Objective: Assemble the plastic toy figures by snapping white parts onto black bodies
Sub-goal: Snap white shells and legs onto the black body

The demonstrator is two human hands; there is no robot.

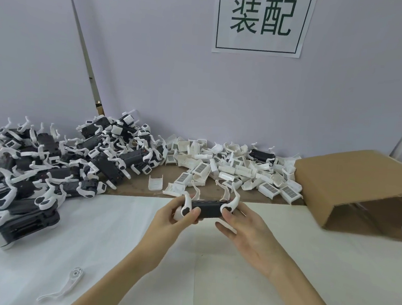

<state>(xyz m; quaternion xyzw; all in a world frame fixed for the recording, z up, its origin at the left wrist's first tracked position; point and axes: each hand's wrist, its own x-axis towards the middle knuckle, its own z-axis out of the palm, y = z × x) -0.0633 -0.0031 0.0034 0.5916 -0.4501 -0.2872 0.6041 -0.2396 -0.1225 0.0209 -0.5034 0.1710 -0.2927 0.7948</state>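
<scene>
Both hands hold one black toy body [208,209] with white legs above the table's middle. My left hand [173,219] grips its left end, thumb on top beside a white leg [186,205]. My right hand [244,231] holds the right end, thumb pressed next to another white leg [230,203], fingers underneath. Two white legs stick up behind the body. A heap of white shell parts [230,170] lies beyond the hands against the wall.
A big pile of figures with black bodies and white legs [55,164] fills the left side. A brown cardboard box [362,188] lies on its side at right. One loose white leg piece [67,284] lies near the front left. White paper [115,230] covers the table.
</scene>
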